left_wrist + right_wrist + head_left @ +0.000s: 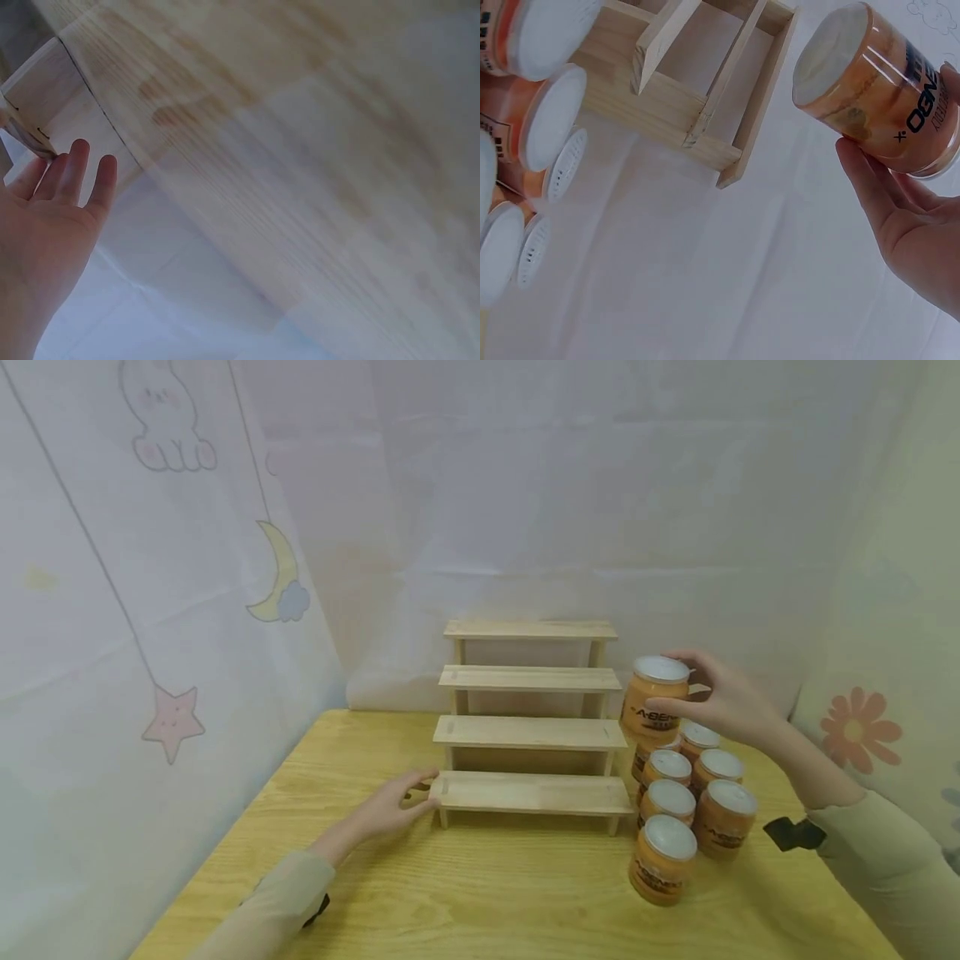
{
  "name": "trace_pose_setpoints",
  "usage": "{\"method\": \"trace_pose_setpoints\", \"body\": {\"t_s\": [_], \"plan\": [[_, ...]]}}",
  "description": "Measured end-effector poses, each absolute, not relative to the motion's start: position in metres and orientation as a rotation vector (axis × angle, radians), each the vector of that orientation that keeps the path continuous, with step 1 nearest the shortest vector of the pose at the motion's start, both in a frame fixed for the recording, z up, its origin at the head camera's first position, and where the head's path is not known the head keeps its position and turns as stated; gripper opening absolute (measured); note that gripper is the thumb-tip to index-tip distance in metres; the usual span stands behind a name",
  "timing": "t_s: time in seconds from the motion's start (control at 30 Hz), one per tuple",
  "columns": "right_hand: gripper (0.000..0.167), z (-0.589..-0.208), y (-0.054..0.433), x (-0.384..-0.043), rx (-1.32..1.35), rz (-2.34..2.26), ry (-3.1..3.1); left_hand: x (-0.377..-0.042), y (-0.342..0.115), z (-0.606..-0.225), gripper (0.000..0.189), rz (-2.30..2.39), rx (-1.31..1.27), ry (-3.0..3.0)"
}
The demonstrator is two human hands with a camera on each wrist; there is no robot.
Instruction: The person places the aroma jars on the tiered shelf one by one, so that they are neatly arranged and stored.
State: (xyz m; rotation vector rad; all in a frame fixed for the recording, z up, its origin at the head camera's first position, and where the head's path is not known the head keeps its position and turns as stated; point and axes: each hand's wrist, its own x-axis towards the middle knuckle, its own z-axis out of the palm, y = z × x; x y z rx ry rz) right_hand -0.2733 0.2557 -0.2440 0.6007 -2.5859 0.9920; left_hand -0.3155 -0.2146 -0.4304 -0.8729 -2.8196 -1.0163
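Note:
My right hand [731,700] grips an orange jar [651,703] with a white lid, holding it raised beside the upper steps of a wooden step rack [531,732]. In the right wrist view, the fingers [866,180] and thumb wrap the jar's side, and dark lettering shows on it. At the rack's bottom step, my left hand [384,812] holds the left end between thumb and fingers. The left wrist view shows those fingers [73,172] bent near the board's end; the thumb is partly hidden.
Several similar orange jars [663,860] stand in two rows on the wooden table [480,893], right of the rack and below the raised jar. Pale printed cloth [540,502] hangs behind and at both sides. The rack's visible steps carry nothing.

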Motion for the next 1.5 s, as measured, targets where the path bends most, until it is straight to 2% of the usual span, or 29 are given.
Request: {"method": "trace_pose_setpoints", "body": {"t_s": [0.3,0.6,1.03,1.5], "plan": [[0.068,-0.224,0.228,-0.309,0.592,1.066,-2.564,-0.316,-0.213,-0.430,0.062,-0.975,-0.885,-2.813],[0.080,-0.208,0.201,-0.348,0.598,1.112,-2.531,-0.318,-0.214,-0.432,0.064,-0.964,-0.900,-2.802],[0.087,-0.193,0.155,-0.408,0.574,1.318,-2.449,-0.319,-0.210,-0.433,0.062,-0.963,-0.879,-2.794],[0.080,-0.219,0.110,-0.462,0.556,1.562,-2.317,-0.309,-0.205,-0.438,0.063,-0.949,-0.918,-2.791]]}}
